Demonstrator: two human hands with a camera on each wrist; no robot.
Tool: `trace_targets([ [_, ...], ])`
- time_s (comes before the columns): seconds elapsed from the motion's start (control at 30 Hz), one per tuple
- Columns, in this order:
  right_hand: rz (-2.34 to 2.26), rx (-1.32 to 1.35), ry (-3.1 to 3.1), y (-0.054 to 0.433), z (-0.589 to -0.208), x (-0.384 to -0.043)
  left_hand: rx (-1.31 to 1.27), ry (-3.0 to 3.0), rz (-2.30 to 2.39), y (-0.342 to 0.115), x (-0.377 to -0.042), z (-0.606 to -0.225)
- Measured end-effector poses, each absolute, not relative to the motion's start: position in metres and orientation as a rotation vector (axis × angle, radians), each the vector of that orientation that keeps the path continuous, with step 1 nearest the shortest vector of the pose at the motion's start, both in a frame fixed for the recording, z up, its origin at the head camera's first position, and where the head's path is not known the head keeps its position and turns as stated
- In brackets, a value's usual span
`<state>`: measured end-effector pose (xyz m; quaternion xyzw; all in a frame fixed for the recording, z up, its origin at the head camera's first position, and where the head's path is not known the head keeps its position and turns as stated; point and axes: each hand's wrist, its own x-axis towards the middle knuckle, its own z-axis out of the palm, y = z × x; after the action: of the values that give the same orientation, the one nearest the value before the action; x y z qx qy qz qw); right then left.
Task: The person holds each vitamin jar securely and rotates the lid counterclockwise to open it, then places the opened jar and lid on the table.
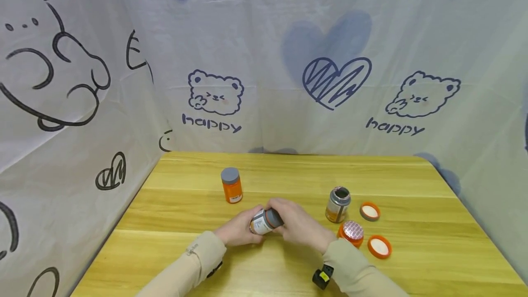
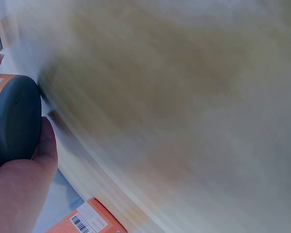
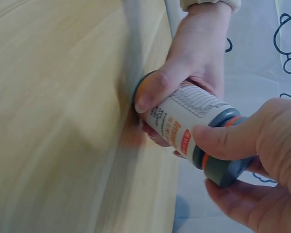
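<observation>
My left hand (image 1: 236,232) grips a small grey, white and orange bottle (image 1: 260,223) by its body, tilted over the table's middle. My right hand (image 1: 303,226) is at the other end, where its thumb and fingers pinch the grey lid (image 3: 224,170). An orange band shows beside that lid in the right wrist view. Toward the left wrist camera the bottle turns its dark round base (image 2: 17,119). Behind the left hand stands an orange bottle (image 1: 233,190) with a grey lid on. An open grey bottle (image 1: 338,205) stands to the right of the right hand.
Close by the right wrist is an orange bottle (image 1: 352,234) with a shiny pinkish seal. Two loose lids lie to its right, one grey-rimmed lid (image 1: 370,211) and one orange lid (image 1: 379,246). White printed cloth (image 1: 264,58) hangs behind the wooden table (image 1: 173,205).
</observation>
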<state>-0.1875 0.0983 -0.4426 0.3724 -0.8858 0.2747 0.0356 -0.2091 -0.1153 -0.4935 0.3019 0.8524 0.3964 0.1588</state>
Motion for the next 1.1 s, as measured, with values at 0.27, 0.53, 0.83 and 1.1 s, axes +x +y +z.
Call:
trace_targets([
  [0.27, 0.856, 1.158, -2.650, 0.0976, -0.4486, -0.1862, 0.874, 2.431, 1.148, -0.1145, -0.2073, -0.4904],
  [0.53, 0.897, 1.158, -2.610, 0.0967, -0.4495, -0.1850, 0.885, 2.437, 1.142, -0.1150, -0.2077, -0.4911],
  [0.83, 0.952, 1.140, -2.573, 0.0939, -0.4513, -0.1830, 0.884, 2.432, 1.163, -0.1145, -0.2078, -0.4933],
  [1.1, 1.005, 1.100, -2.576, 0.0923, -0.4511, -0.1818, 0.911, 2.444, 1.161, -0.1157, -0.2082, -0.4938],
])
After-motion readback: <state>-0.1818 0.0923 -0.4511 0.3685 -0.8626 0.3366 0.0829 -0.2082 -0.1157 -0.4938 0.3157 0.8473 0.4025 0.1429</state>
